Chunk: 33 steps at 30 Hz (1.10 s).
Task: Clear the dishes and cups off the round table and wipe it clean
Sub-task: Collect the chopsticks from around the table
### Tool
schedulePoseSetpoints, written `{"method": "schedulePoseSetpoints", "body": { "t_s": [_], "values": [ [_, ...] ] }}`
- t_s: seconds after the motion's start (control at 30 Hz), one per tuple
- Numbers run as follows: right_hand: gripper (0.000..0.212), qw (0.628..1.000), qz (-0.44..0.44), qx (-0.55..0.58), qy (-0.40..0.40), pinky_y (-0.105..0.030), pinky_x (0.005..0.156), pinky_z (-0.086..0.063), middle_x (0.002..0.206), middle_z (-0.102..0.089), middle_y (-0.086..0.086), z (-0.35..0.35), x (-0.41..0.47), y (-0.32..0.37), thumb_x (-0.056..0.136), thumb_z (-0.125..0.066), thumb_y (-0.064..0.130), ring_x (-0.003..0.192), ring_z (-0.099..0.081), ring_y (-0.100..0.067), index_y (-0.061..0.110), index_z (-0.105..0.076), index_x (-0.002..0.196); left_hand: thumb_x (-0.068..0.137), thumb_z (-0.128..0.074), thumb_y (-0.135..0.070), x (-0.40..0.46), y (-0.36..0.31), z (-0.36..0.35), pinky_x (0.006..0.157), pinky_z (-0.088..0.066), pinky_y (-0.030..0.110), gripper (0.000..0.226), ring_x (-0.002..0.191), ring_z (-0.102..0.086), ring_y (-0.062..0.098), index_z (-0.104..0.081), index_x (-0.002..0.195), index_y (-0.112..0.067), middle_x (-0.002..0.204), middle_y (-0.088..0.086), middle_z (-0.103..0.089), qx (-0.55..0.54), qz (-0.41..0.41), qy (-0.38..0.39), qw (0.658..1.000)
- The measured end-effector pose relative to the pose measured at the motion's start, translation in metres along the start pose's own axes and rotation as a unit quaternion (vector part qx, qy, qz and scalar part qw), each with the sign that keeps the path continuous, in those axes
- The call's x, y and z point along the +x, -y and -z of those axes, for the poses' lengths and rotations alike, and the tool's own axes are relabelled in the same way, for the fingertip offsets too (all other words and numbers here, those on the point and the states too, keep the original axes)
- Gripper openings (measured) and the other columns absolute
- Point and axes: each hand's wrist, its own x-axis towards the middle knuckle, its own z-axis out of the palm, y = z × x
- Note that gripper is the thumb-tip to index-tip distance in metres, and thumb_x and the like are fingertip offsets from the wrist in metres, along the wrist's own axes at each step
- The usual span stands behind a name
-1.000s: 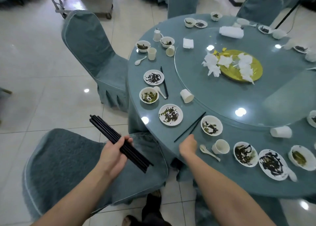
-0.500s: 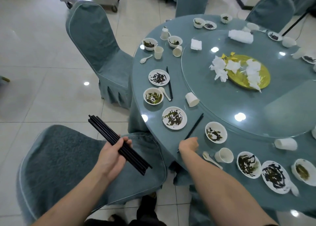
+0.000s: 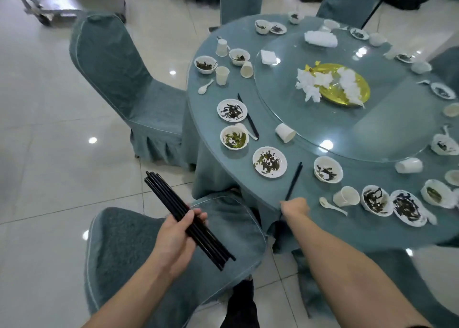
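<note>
Two black chopsticks [image 3: 294, 180], stiff, light and slippery, pinched at their near ends by right hand [image 3: 295, 207]; left hand [image 3: 177, 233] clasps chopstick bundle [image 3: 188, 219] mid-length

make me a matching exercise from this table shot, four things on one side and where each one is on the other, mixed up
1. bundle of black chopsticks
2. pair of chopsticks
3. yellow platter
4. tipped paper cup

A. on the glass turntable, under white napkins
B. gripped in the left hand
C. lying at the turntable's rim
D. near end in the right hand, far end over the table

Pairs: 1-B, 2-D, 3-A, 4-C
</note>
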Motion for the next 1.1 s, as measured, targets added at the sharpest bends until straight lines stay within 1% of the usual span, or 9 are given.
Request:
{"method": "schedulePoseSetpoints", "body": {
  "t_s": [0.07, 0.17, 0.23, 0.33, 0.4, 0.5, 0.67, 0.87, 1.1],
  "values": [
    [0.029, 0.999, 0.013, 0.029, -0.01, -0.035, 0.071, -0.05, 0.098, -0.072, -0.019, -0.01, -0.02, -0.004, 0.083, -0.078, 0.024, 0.095, -0.069, -0.036, 0.0, -0.069, 0.096, 0.105, -0.044, 0.001, 0.001, -0.009, 0.018, 0.092, -0.053, 0.044, 0.017, 0.087, -0.064, 0.025, -0.054, 0.116, -0.007, 0.091, 0.012, -0.062, 0.019, 0.02, 0.021, 0.999],
    [0.021, 0.995, 0.044, 0.093, 0.001, -0.036, 0.06, -0.05, 0.059, -0.062, -0.007, -0.022, -0.06, -0.023, 0.073, -0.077, 0.023, 0.062, -0.06, -0.025, 0.009, -0.064, 0.065, 0.105, -0.044, 0.002, -0.001, -0.016, 0.033, 0.091, -0.053, 0.043, 0.016, 0.087, -0.063, 0.025, -0.054, 0.115, -0.006, 0.091, 0.012, -0.06, 0.064, 0.039, 0.03, 0.997],
    [0.015, 0.986, 0.062, 0.151, 0.028, -0.037, 0.06, -0.052, 0.048, -0.057, -0.001, -0.019, -0.1, -0.035, 0.067, -0.075, 0.02, 0.056, -0.057, -0.023, 0.014, -0.065, 0.057, 0.105, -0.046, 0.001, -0.008, -0.018, 0.039, 0.088, -0.055, 0.044, 0.015, 0.087, -0.064, 0.025, -0.054, 0.116, -0.006, 0.092, 0.012, -0.061, 0.079, 0.056, 0.04, 0.995],
    [0.012, 0.961, 0.106, 0.24, 0.09, -0.028, 0.057, -0.052, 0.06, -0.065, -0.001, -0.001, -0.169, -0.042, 0.08, -0.077, 0.002, 0.054, -0.059, -0.015, 0.009, -0.07, 0.073, 0.105, -0.048, 0.0, -0.018, -0.02, 0.045, 0.081, -0.056, 0.043, 0.013, 0.086, -0.066, 0.023, -0.057, 0.111, -0.008, 0.093, 0.01, -0.062, 0.07, 0.084, 0.058, 0.992],
    [0.009, 0.946, 0.152, 0.261, 0.12, -0.025, 0.057, -0.051, 0.07, -0.068, -0.002, 0.011, -0.208, -0.047, 0.082, -0.078, 0.001, 0.058, -0.061, -0.012, 0.007, -0.071, 0.081, 0.105, -0.049, 0.0, -0.028, -0.021, 0.044, 0.078, -0.056, 0.04, 0.015, 0.083, -0.066, 0.021, -0.058, 0.108, -0.01, 0.092, 0.008, -0.063, 0.065, 0.095, 0.073, 0.991],
    [0.012, 0.929, 0.221, 0.245, 0.169, -0.023, 0.059, -0.05, 0.075, -0.069, -0.003, 0.032, -0.267, -0.054, 0.082, -0.08, 0.005, 0.063, -0.061, -0.011, 0.005, -0.072, 0.091, 0.104, -0.049, 0.001, -0.051, -0.022, 0.041, 0.081, -0.056, 0.04, 0.016, 0.083, -0.067, 0.02, -0.058, 0.107, -0.012, 0.092, 0.008, -0.066, 0.068, 0.093, 0.098, 0.989],
    [0.005, 0.91, 0.309, 0.151, 0.232, -0.023, 0.058, -0.048, 0.069, -0.067, -0.001, 0.052, -0.338, -0.075, 0.083, -0.076, 0.004, 0.06, -0.058, -0.01, 0.006, -0.072, 0.086, 0.104, -0.047, 0.001, -0.089, -0.017, 0.047, 0.082, -0.056, 0.04, 0.016, 0.09, -0.068, 0.023, -0.057, 0.104, -0.011, 0.097, 0.01, -0.068, 0.079, 0.079, 0.145, 0.983],
    [0.006, 0.908, 0.314, 0.1, 0.257, -0.024, 0.058, -0.047, 0.068, -0.067, -0.001, 0.042, -0.389, -0.111, 0.082, -0.073, 0.003, 0.061, -0.057, -0.01, 0.001, -0.073, 0.088, 0.106, -0.047, -0.004, -0.131, -0.012, 0.085, 0.081, -0.059, 0.043, 0.021, 0.098, -0.073, 0.024, -0.059, 0.122, 0.004, 0.11, 0.015, -0.07, 0.119, 0.081, 0.151, 0.978],
    [0.004, 0.911, 0.297, 0.138, 0.252, -0.024, 0.059, -0.044, 0.073, -0.07, -0.005, 0.017, -0.426, -0.124, 0.083, -0.076, 0.007, 0.064, -0.057, -0.01, 0.009, -0.077, 0.086, 0.107, -0.048, -0.006, -0.149, -0.026, 0.115, 0.08, -0.058, 0.047, 0.009, 0.092, -0.07, 0.024, -0.056, 0.107, -0.003, 0.096, 0.012, -0.067, 0.111, 0.07, 0.145, 0.981]
  ]
}}
